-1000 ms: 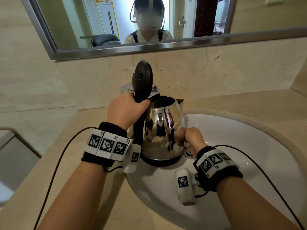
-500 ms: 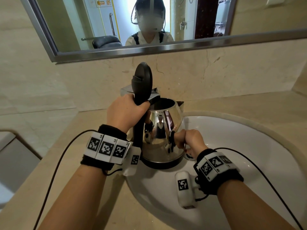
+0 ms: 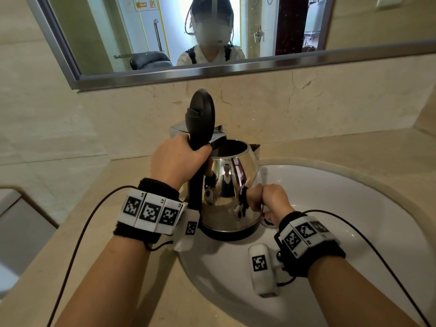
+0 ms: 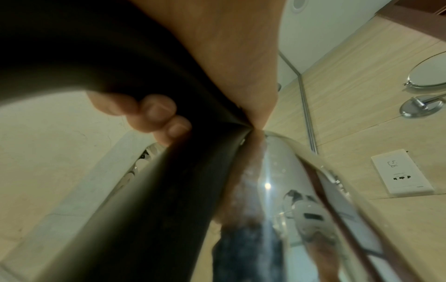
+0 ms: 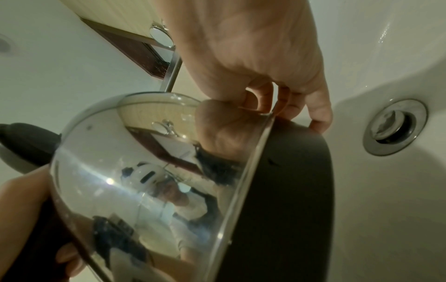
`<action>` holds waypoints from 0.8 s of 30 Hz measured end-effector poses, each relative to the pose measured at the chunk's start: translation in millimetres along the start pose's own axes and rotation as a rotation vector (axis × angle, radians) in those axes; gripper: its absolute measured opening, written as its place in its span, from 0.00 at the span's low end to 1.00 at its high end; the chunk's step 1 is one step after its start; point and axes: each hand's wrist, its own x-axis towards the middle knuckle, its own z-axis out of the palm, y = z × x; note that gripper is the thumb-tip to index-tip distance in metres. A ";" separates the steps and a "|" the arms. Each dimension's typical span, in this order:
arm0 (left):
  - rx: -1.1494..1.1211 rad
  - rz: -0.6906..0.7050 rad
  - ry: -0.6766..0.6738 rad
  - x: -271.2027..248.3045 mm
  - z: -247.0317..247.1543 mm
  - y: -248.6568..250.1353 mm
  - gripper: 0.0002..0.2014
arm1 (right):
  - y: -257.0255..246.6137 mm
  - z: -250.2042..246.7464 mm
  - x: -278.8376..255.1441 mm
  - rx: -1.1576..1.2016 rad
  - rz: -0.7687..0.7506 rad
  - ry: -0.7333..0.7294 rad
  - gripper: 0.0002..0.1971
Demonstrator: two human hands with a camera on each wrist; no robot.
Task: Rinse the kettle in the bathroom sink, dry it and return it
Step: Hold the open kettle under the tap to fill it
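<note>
A shiny steel kettle (image 3: 226, 199) with a black handle and base ring hangs upright over the left rim of the white sink (image 3: 354, 220). Its black lid (image 3: 200, 114) stands open. My left hand (image 3: 179, 159) grips the top of the handle; in the left wrist view its fingers (image 4: 154, 112) wrap the black handle (image 4: 169, 190). My right hand (image 3: 271, 199) is low on the kettle's right side. The right wrist view shows this hand (image 5: 253, 57) with fingers curled onto the edge of the black base (image 5: 289, 181) of the kettle (image 5: 144, 171).
A chrome tap (image 3: 179, 132) stands right behind the kettle, and the drain (image 5: 395, 126) lies beside my right hand. The beige stone counter (image 3: 94, 232) surrounds the basin, under a framed mirror (image 3: 212, 31). A wall socket (image 4: 400, 171) and a round mirror (image 4: 429, 72) are on the side wall.
Both hands keep the same hold and the kettle stays over the sink's left rim. Only the head view has shifted slightly.
</note>
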 end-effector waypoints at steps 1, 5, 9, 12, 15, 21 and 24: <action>0.000 0.001 -0.001 -0.1 -0.1 0.1 0.14 | 0.2 0.2 0.8 -0.001 -0.004 -0.002 0.18; 0.007 -0.005 -0.008 0.0 -0.5 0.3 0.14 | 0.9 0.9 3.0 -0.016 -0.018 -0.002 0.17; 0.008 -0.006 -0.007 0.2 -0.1 -0.3 0.14 | 1.4 2.0 4.6 -0.027 -0.025 -0.009 0.17; 0.008 -0.002 -0.004 0.4 0.5 -0.8 0.14 | 1.7 2.3 4.9 -0.030 -0.024 -0.018 0.16; 0.009 0.000 0.004 0.6 0.4 -0.9 0.14 | 1.8 1.8 4.7 -0.034 -0.023 -0.013 0.16; 0.006 -0.005 -0.001 0.4 0.4 -0.5 0.14 | 2.0 1.3 7.1 -0.027 -0.016 -0.010 0.16; 0.016 -0.011 -0.001 0.9 0.1 -0.1 0.14 | 1.2 1.6 7.3 -0.028 -0.010 -0.009 0.14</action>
